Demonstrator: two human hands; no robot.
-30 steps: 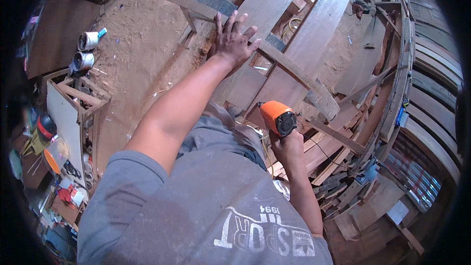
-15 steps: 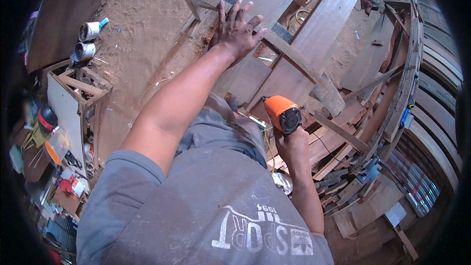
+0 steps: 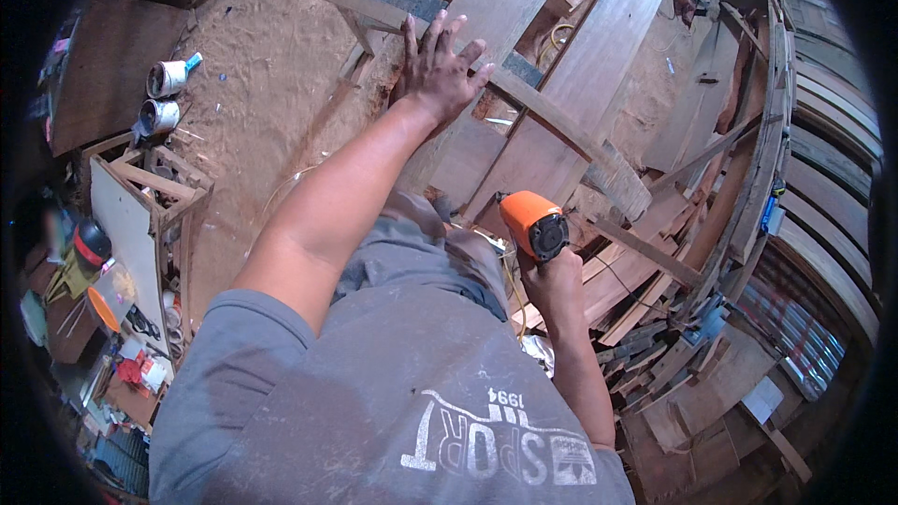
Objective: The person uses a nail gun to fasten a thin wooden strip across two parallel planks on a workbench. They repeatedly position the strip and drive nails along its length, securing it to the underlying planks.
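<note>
My left hand [image 3: 438,79] lies with spread fingers over a wooden rail [image 3: 547,114] and the end of a wide plank [image 3: 510,2]. The rail runs crosswise in front of me, and a second wide plank [image 3: 613,42] extends away beyond it. In my right hand [image 3: 556,282], close to my body on the right, is an orange and black nail gun [image 3: 530,213], gripped by its handle. Its front end points away from me and stays apart from the rail. A yellow hose [image 3: 510,285] hangs just below it.
Two paint-spattered cans [image 3: 166,79] stand at the left near a wooden frame [image 3: 154,178]. Stacked boards [image 3: 613,285] and offcuts lie at the right, beside a long curved bench edge [image 3: 772,131]. Dusty ground [image 3: 281,65] shows at the left.
The whole view has shifted slightly. My left hand stays spread over the rail, and the nail gun remains in my right hand, slightly farther left in view.
</note>
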